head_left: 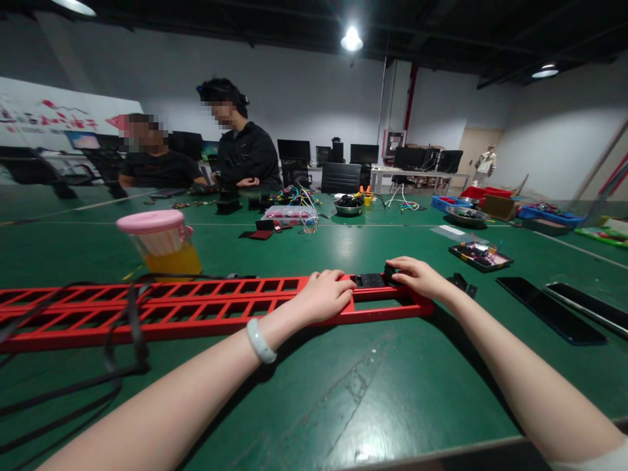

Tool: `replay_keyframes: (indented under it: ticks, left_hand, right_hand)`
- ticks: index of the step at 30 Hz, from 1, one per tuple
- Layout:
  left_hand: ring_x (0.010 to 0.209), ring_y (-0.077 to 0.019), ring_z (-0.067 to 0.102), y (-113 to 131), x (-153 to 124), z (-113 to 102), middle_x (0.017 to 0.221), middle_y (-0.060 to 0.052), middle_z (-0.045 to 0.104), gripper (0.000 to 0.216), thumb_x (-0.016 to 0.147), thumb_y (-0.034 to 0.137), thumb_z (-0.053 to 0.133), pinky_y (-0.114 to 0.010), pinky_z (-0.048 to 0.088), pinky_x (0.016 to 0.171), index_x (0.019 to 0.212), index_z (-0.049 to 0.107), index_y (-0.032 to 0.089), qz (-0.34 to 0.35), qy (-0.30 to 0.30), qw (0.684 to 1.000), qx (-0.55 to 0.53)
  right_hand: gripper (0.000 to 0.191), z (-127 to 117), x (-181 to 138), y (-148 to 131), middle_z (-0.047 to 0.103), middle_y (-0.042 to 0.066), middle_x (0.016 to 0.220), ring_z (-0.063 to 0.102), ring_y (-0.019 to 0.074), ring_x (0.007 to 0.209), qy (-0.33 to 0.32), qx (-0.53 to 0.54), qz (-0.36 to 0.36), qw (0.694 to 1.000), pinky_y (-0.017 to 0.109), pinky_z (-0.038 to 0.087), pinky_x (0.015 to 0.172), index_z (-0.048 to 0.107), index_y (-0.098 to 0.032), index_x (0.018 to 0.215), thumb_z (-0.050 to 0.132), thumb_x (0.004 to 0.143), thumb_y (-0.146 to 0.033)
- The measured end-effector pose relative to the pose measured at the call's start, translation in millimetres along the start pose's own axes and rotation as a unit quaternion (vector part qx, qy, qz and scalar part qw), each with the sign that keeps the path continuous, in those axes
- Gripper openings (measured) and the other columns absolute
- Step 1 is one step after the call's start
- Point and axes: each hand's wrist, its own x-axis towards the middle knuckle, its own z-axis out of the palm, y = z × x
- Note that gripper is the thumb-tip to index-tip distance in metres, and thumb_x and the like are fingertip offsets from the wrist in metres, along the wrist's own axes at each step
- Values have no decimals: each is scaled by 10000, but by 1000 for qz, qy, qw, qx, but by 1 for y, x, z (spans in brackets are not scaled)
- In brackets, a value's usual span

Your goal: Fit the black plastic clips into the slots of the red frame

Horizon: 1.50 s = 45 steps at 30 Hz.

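A long red slotted frame [220,320] lies across the green table in front of me, with two rows of openings. My left hand [326,296] rests flat over the frame, fingers loosely spread and nothing visible in them. Toward the frame's right end, my right hand [417,276] pinches a small black block [390,272] between thumb and fingers. That block is at the far row of openings. Black pieces [369,280] sit in the same row between my two hands. What the block is exactly does not show.
A pink-lidded cup [161,245] of orange liquid stands behind the frame. Black straps [132,327] drape over its left part. Two phones [549,307] and a black tray [481,255] lie to the right. Wires and bowls [348,206] sit farther back. Two people are across the table.
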Motion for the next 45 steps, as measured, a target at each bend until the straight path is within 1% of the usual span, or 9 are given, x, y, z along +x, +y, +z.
replay_keyframes:
  ticks: [6,14,21,25,30,39,45]
  left_hand:
    - [1012,-237,463,0,-1,0,1152,-50,501,346,872,376,287,-367,339,821,1081,555,308,-1,3,1000,-1]
    - [1010,-233,460,2,-2,-2,1154,-49,500,347,875,375,287,-362,335,820,1079,558,301,-6,-1,1000,-3]
    - [1008,-232,461,1,-2,-1,1154,-46,500,350,876,381,278,-360,337,814,1074,557,306,1,4,1000,-1]
    - [1012,-233,459,1,-2,-1,1153,-48,500,352,875,381,280,-363,336,821,1080,555,303,-1,4,1000,-3]
    - [1020,-232,455,2,-1,-2,1158,-46,497,349,870,376,288,-363,332,834,1074,563,303,-8,-4,1000,-9]
    - [1015,-235,459,0,-1,0,1144,-54,504,347,874,372,283,-366,335,826,1071,559,298,1,5,1000,0]
    - [1029,-236,448,3,0,-4,1166,-52,493,347,867,378,300,-363,329,836,1083,559,298,-13,-11,1000,-5]
  right_hand:
    - [349,0,-1,-6,563,95,1149,512,212,1057,-34,-28,-24,999,374,384,934,567,-192,1128,512,788,-247]
    - [363,2,0,-8,566,111,1144,516,209,1049,-56,-55,-36,996,347,395,920,557,-156,1143,490,804,-265]
    - [341,3,-1,-7,580,93,1125,528,208,1033,-52,-54,-37,997,349,407,906,576,-189,1119,510,793,-260]
    - [339,4,-1,-8,580,103,1125,527,211,1036,-56,-58,-39,996,351,408,905,579,-176,1117,501,797,-260]
    - [335,5,-1,-8,575,99,1138,528,211,1038,-56,-55,-40,996,362,406,907,578,-191,1117,505,797,-262]
    - [338,6,0,-6,576,99,1135,527,208,1038,-59,-63,-40,995,355,405,910,578,-184,1119,500,798,-256]
    - [336,6,0,-5,577,95,1128,534,209,1028,-51,-47,-36,997,357,408,909,584,-193,1111,518,788,-262]
